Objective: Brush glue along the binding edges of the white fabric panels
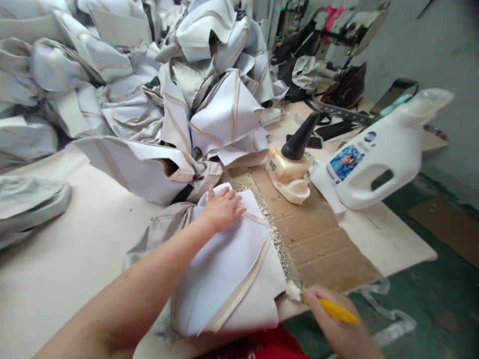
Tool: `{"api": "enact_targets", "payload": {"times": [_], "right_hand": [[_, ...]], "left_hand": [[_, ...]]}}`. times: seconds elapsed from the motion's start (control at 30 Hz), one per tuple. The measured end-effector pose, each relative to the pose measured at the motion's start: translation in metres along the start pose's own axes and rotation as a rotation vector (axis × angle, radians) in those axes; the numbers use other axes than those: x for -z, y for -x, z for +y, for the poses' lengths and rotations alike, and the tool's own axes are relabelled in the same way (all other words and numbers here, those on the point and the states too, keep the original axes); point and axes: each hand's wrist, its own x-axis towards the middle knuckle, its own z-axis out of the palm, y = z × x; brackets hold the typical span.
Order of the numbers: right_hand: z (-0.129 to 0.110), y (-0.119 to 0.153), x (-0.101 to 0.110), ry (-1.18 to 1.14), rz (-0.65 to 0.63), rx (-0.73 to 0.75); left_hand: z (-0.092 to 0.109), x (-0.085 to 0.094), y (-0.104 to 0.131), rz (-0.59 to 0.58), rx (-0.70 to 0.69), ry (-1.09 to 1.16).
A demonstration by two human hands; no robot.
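Head view, from my remote seat: left hand open, fingers spread, pressing on the white fabric piece, which lies beneath it. Right hand closed around a yellow-handled brush; bristles at the piece's edge, contact unclear to me. Cardboard beyond right hand; heaped pieces ahead of left hand, on the tabletop.

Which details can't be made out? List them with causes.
Head view: palm of the left hand, hidden against the white sewn piece.
Head view: part of the yellow brush handle, covered by the right hand.
Head view: print on the white plastic jug's label, too small.
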Motion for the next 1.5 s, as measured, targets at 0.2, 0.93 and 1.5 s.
{"api": "enact_targets", "payload": {"times": [0.2,0.93,1.5], "right_hand": [[-0.007,-0.069,0.009,-0.16,0.194,-0.061],[-0.012,-0.104,-0.002,-0.184,-0.016,-0.031],[-0.056,-0.089,0.012,-0.078,0.317,0.075]], "left_hand": [[-0.034,0.014,-0.008,-0.075,0.224,0.036],[-0.06,0.004,-0.037,-0.355,0.449,0.124],[-0.06,0.12,0.168,0.415,0.315,0.201]]}}
